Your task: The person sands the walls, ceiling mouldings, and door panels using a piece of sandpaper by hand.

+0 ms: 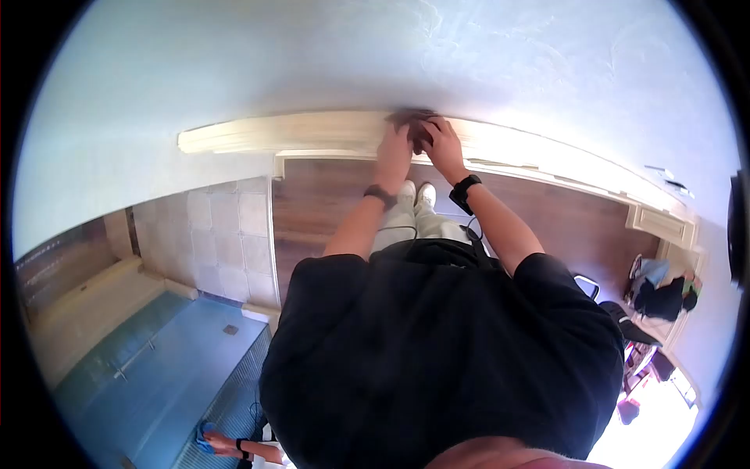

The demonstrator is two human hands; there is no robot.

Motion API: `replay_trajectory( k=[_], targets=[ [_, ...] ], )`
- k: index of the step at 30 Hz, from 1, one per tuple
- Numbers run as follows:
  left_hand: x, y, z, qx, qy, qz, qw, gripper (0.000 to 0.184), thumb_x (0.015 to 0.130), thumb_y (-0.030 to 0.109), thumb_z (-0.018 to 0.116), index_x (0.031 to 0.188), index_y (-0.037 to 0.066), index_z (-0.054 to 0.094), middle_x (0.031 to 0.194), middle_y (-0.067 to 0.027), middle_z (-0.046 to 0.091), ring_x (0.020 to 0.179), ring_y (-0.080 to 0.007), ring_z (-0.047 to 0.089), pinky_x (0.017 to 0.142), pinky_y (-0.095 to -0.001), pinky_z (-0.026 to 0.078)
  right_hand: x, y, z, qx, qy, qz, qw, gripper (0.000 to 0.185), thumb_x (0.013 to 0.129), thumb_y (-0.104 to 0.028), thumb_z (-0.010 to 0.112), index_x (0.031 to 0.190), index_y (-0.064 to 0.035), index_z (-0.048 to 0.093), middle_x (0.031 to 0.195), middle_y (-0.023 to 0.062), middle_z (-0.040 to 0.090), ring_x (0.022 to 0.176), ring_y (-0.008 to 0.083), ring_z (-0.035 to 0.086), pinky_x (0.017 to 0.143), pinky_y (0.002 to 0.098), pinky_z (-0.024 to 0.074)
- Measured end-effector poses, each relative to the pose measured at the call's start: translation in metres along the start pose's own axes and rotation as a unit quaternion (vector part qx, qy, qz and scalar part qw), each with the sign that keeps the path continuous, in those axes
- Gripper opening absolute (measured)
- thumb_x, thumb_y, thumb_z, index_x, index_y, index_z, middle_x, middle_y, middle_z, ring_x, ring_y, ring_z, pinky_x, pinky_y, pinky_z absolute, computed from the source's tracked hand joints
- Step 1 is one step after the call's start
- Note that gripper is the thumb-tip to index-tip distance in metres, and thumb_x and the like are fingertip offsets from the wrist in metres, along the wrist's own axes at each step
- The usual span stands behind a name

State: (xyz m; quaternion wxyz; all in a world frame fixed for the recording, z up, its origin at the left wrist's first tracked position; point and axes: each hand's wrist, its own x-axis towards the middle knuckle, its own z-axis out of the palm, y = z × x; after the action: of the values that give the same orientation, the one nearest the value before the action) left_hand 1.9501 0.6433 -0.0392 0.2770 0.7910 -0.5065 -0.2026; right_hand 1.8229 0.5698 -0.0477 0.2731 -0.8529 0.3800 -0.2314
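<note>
A crumpled dark brown cloth [419, 125] lies between my hands on the cream ledge [312, 131] along the wall, its edges smeared by motion. My left hand [395, 144] is closed on the cloth's left side, the fingertips blurred and partly hidden in it. From the right, my right hand [444, 144] grips the same cloth with bent fingers. Each wrist carries a dark band.
A pale wall [312, 62] rises behind the ledge. Below is a brown wooden floor [320, 203]. At lower left, another person's hand [223, 444] holds a blue cloth [205, 438] by a blue surface [180, 352]. Bags and clothing [660, 297] are piled at right.
</note>
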Motion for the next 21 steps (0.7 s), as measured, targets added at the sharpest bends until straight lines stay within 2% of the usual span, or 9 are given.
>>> replay_trajectory(
  k=[5,7,10,14,18,21],
  targets=[
    [0.014,0.028,0.046,-0.038,-0.041,0.058,0.997,0.036,0.081,0.01,0.062,0.117,0.009,0.058,0.107,-0.017,0.056,0.093,-0.0369,0.06,0.077,-0.0456,0.05,-0.024,0.034,-0.029,-0.072,0.03,0.069,0.995,0.043,0.071,-0.003,0.069,0.113,-0.0061,0.062,0.114,0.0097,0.058,0.105,0.0309,0.055,0.09,0.0394,0.0474],
    [0.015,0.045,0.065,-0.065,-0.031,0.086,0.994,0.03,0.077,0.009,0.063,0.107,0.008,0.058,0.104,-0.0165,0.055,0.089,-0.0371,0.06,0.073,-0.0465,0.051,-0.032,0.042,-0.045,-0.09,0.054,0.086,0.991,0.039,0.073,-0.004,0.068,0.111,-0.0062,0.062,0.113,0.0104,0.058,0.104,0.0317,0.056,0.088,0.0396,0.0482],
    [0.016,0.06,0.082,-0.068,-0.02,0.133,0.989,0.016,0.074,0.006,0.062,0.089,0.006,0.056,0.102,-0.0158,0.052,0.079,-0.0366,0.061,0.066,-0.0466,0.052,-0.041,0.048,-0.063,-0.127,0.037,0.16,0.978,0.035,0.074,-0.006,0.068,0.108,-0.0085,0.061,0.107,0.0098,0.058,0.102,0.032,0.057,0.085,0.04,0.0496],
    [0.016,0.056,0.079,-0.091,-0.047,0.148,0.984,0.019,0.075,0.008,0.062,0.093,0.006,0.057,0.101,-0.0156,0.054,0.081,-0.0368,0.061,0.067,-0.0472,0.051,-0.04,0.047,-0.066,-0.115,0.024,0.205,0.972,0.033,0.072,-0.007,0.069,0.104,-0.0107,0.063,0.105,0.011,0.058,0.1,0.0329,0.057,0.081,0.0423,0.051],
    [0.02,0.018,0.063,-0.079,-0.075,0.106,0.988,0.032,0.079,0.014,0.066,0.11,0.013,0.061,0.108,-0.0123,0.059,0.088,-0.0362,0.062,0.076,-0.0449,0.051,-0.026,0.027,-0.046,-0.047,0.003,0.208,0.977,0.034,0.072,-0.006,0.069,0.105,-0.0066,0.062,0.106,0.0125,0.057,0.1,0.034,0.058,0.083,0.0415,0.0505],
    [0.018,0.006,0.026,-0.045,-0.069,0.048,0.995,0.032,0.079,0.015,0.066,0.111,0.014,0.061,0.109,-0.0137,0.059,0.089,-0.0361,0.062,0.076,-0.0451,0.051,-0.01,0.008,-0.023,-0.038,-0.004,0.17,0.985,0.034,0.074,-0.009,0.068,0.107,-0.0082,0.063,0.106,0.0129,0.058,0.097,0.0345,0.059,0.083,0.0405,0.0502]
  ],
)
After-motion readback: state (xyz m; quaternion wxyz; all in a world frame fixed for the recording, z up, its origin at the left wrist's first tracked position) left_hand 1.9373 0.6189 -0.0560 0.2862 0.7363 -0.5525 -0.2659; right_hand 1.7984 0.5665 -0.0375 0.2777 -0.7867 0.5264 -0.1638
